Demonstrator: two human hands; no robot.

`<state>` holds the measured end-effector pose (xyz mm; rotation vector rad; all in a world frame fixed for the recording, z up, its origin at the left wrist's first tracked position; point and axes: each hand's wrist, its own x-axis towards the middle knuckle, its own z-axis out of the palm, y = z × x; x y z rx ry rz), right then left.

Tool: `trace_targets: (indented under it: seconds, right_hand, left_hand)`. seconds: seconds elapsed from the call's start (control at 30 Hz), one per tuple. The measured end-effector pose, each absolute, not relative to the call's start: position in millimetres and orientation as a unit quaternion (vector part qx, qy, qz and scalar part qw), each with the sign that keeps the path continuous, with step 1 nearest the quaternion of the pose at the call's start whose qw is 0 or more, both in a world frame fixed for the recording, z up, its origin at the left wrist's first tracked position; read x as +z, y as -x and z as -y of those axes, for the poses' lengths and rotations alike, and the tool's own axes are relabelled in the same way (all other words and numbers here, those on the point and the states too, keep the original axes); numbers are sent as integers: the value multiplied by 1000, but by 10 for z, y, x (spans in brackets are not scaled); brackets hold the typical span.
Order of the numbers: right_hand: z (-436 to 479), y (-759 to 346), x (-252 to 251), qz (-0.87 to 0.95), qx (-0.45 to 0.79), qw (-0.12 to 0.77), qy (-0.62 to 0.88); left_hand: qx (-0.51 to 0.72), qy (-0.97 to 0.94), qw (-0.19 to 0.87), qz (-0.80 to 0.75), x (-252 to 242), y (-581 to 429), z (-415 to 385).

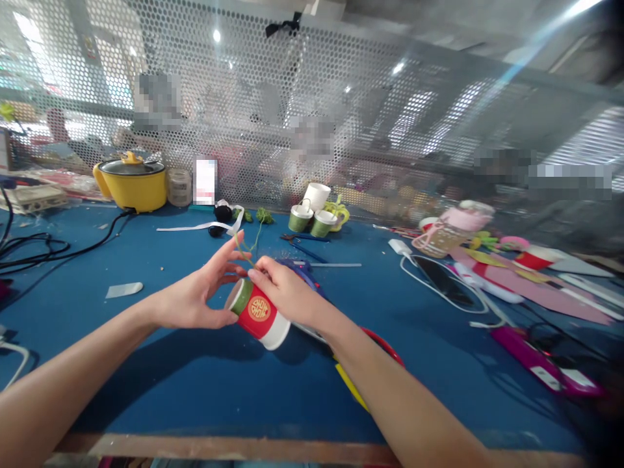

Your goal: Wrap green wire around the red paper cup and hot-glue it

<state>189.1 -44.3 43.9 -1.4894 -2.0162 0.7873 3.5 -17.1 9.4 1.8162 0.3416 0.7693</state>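
A white paper cup (pixel 275 330) with a red band, a gold emblem and green yarn (pixel 240 298) wound below its rim is tilted above the table. My right hand (pixel 285 289) grips it from above, thumb against the side. My left hand (pixel 205 289) is at the cup's mouth. Its thumb touches the rim, and a strand of green yarn passes over its raised index finger. Its other fingers curl behind, partly hidden. The strand leads back to a small ball of green yarn (pixel 264 215) at the rear.
Two green-wrapped cups (pixel 312 221) and a white cup (pixel 316 194) stand at the back, near pliers (pixel 307 238). A yellow pot (pixel 134 185) and white ribbon (pixel 188 228) lie leftward. Scissors (pixel 358 387) lie under my right forearm. A phone (pixel 443 281), cables and a purple power strip (pixel 541 364) occupy the right.
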Motion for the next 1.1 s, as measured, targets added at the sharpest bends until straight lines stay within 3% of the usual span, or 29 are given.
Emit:
trace_targets:
  seconds: [0.47,1.1]
  right_hand:
    - [540,-1746,321,785,91,160,592]
    - [519,-1734,223,815,5,188,548]
  left_hand:
    - [303,-685,586,-310,111,-155,239]
    - [303,-680,592,-310,44,-165,213]
